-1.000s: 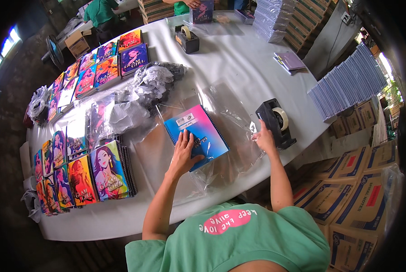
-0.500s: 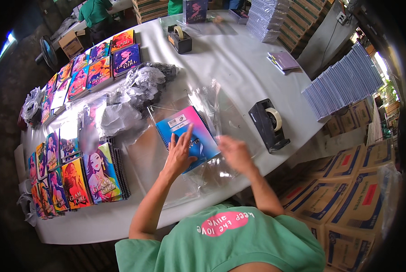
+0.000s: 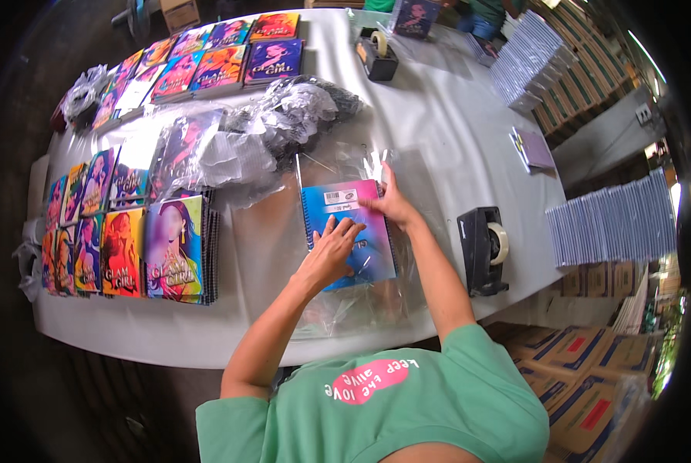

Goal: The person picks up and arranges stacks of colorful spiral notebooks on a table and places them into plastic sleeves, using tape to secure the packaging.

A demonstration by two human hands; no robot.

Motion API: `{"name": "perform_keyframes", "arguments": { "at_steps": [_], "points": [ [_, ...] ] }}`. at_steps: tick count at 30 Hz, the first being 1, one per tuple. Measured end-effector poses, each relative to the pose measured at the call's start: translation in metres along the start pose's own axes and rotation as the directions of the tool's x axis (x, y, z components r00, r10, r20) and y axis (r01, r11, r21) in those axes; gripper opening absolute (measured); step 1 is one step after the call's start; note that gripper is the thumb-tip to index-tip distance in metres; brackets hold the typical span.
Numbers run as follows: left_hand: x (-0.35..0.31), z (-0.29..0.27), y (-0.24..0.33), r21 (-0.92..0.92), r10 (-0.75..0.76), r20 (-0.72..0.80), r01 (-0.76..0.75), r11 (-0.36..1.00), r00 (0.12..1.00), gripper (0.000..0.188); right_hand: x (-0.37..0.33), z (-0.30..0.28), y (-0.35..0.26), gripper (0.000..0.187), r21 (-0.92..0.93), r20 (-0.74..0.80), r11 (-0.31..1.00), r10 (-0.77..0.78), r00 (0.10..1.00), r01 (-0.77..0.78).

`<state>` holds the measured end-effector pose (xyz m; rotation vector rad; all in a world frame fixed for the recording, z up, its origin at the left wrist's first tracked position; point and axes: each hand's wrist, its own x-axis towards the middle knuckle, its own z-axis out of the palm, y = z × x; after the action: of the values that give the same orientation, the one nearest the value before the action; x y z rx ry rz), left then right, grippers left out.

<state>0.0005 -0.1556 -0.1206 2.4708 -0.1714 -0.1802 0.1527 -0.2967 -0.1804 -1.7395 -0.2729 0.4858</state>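
Slipping and creasing are the risks

The left hand point(image 3: 330, 251), fingers spread and slightly bent, rests on a glossy blue-and-pink spiral notebook point(image 3: 376, 258) lying over clear, wrinkled plastic film point(image 3: 353, 309). Lighter pressure could let the notebook skid askew. Farther up, the right hand point(image 3: 394, 202) has its thumb apart from its fingers at the notebook's upper right; whether it grips film cannot be told. An uneven tug might crease the film. The cover runs from blue to pink, with a white label point(image 3: 341, 201) toward its far edge.

Head-worn fisheye looks down over white table point(image 3: 438, 116)
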Motion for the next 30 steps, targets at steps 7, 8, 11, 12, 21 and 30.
{"name": "perform_keyframes", "arguments": {
  "at_steps": [7,8,11,12,21,30],
  "points": [
    [-0.003,0.001,0.000,0.046,-0.047,0.044,0.045,0.998,0.998,0.077,0.052,-0.018,-0.100,0.085,-0.338,0.232,0.798,-0.444,0.865,0.500],
    [-0.005,-0.001,0.000,0.049,-0.050,0.039,0.048,0.998,0.998,0.077,0.037,-0.016,-0.108,0.081,-0.187,0.478,0.790,-0.446,0.757,0.584],
    [-0.007,0.006,-0.011,0.021,-0.014,0.065,0.013,1.000,0.998,0.078,-0.010,-0.005,-0.110,0.087,-0.232,0.916,0.527,-0.165,0.366,0.818],
    [-0.007,0.009,-0.013,0.008,0.011,0.092,-0.011,1.000,0.996,0.079,-0.023,-0.005,-0.094,0.088,-0.294,0.903,0.519,-0.123,0.411,0.803],
    [-0.014,0.018,-0.040,0.041,-0.260,-0.112,0.266,0.963,0.959,0.120,-0.012,0.000,-0.053,0.009,-0.021,0.728,0.886,-0.304,0.614,0.463],
    [-0.008,0.020,-0.045,-0.249,-0.180,-0.221,0.123,0.961,0.959,0.108,-0.035,0.025,-0.046,0.060,-0.331,0.657,0.773,-0.223,0.720,0.542]
  ]
}}
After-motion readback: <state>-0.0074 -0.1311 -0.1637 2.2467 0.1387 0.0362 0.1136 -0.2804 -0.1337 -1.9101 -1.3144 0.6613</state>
